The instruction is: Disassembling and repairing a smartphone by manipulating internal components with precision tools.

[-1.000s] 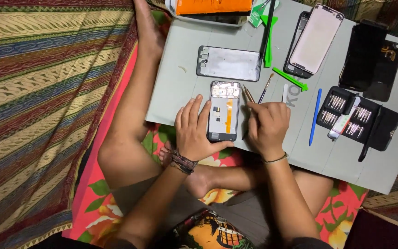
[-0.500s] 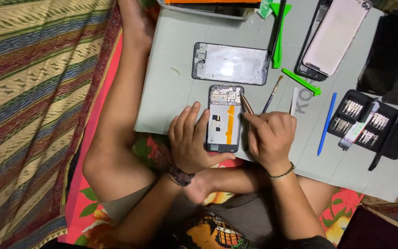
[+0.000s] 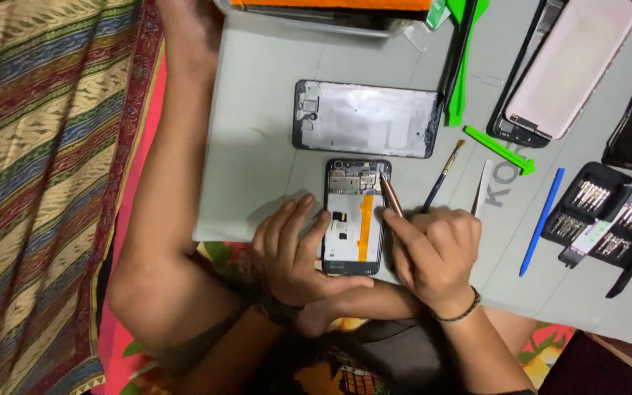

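The opened phone (image 3: 356, 217) lies between your hands, long axis pointing away from you. Your left hand (image 3: 298, 249) curls against its left edge, steadying it; your right hand (image 3: 433, 252) pinches a copper-coloured screwdriver (image 3: 390, 195), tip at the phone's far right corner.

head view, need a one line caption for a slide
Left hand steadies an opened phone on a grey mat while the right hand works a copper-coloured tool at its top edge.
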